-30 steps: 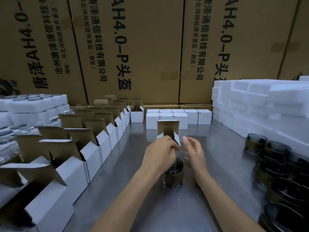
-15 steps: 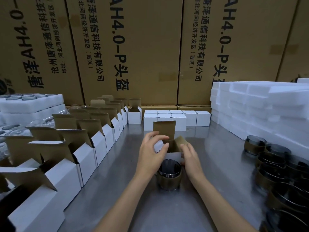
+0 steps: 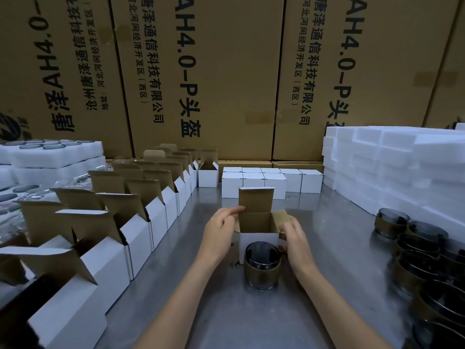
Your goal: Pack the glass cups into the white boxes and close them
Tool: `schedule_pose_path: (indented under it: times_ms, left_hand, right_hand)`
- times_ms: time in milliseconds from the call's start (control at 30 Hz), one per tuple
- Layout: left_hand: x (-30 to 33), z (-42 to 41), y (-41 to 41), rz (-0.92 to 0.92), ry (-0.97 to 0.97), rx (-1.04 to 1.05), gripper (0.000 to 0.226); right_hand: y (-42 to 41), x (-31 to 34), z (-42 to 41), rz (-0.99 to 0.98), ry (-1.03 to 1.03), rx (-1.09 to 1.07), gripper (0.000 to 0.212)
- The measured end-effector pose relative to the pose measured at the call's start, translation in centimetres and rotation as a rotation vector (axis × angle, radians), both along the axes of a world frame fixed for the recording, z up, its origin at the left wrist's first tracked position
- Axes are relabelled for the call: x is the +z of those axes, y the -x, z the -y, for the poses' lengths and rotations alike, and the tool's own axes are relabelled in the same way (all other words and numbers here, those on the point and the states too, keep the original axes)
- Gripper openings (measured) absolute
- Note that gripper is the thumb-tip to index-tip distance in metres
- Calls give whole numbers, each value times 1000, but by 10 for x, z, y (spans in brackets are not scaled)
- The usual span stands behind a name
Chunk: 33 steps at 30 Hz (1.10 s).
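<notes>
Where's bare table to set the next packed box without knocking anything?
Bare metal lies between the open box and the closed white boxes, and right of it, before the foam stack and the spare cups. The left edge is crowded with open boxes; the glass cup stands right before the open box.

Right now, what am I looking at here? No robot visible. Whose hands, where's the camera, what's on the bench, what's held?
No robot: a person works bare-handed, filmed by one camera on their head looking forward and down. The left hand and right hand steady an open white box by its sides. A glass cup stands in front of it, not yet packed. On the metal table: open boxes in rows at left, closed boxes behind, more cups at right, white foam stacked behind them.
</notes>
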<state>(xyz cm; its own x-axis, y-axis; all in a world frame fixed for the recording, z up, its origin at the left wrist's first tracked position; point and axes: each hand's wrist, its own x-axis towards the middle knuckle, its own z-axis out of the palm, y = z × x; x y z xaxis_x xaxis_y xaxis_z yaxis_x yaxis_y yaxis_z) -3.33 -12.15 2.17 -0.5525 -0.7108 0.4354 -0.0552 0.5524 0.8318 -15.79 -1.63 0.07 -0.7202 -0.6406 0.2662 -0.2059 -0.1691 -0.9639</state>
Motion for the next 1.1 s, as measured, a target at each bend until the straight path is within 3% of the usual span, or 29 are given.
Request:
schedule_pose_path:
  times_ms: [467, 600, 700, 733, 800, 833, 900, 967, 1100]
  left_hand:
    - [-2, 6, 5, -41, -252, -120, 37]
    - [-2, 8, 6, -46, -216, -101, 38]
    - [-2, 7, 7, -36, -174, -79, 37]
    - [-2, 7, 7, -33, -167, -75, 37]
    - [-2, 7, 8, -28, -153, -69, 37]
    - [-2, 7, 8, -25, -141, -66, 37]
    - [-1, 7, 8, -23, -122, -67, 37]
    - [-1, 7, 7, -34, -128, -74, 38]
    - [0, 6, 7, -31, -142, -74, 40]
  right_hand:
    - [-4, 9, -6, 44, -33, 22, 28]
    - [-3, 10, -5, 52, -53, 15, 26]
    - [-2, 21, -5, 110, -129, 58, 13]
    - [0, 27, -5, 95, -185, 60, 30]
    - [2, 46, -8, -21, -256, 17, 53]
    - [1, 58, -11, -124, -268, -10, 54]
    - [-6, 83, -20, -388, -322, -13, 35]
    - [-16, 104, -30, -579, -476, 135, 14]
    - [-42, 109, -38, -858, -999, 496, 16]
